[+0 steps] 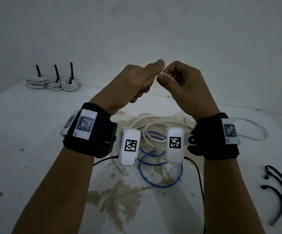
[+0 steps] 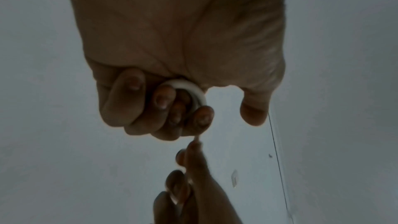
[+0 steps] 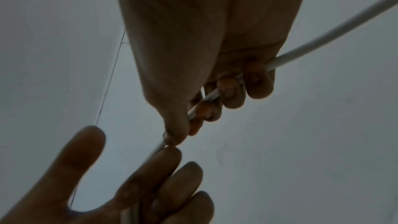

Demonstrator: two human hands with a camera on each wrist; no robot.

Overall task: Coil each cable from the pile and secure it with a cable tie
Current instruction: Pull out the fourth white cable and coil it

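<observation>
Holding a white cable up above the table, both hands are meeting in mid-air: the left hand is curling its fingers round a small loop of it with the thumb sticking out, and the right hand is pinching the cable between thumb and fingertips. Below, white and blue cables are lying in a loose pile. Three tied white coils are sitting far left; black cable ties are lying near right
</observation>
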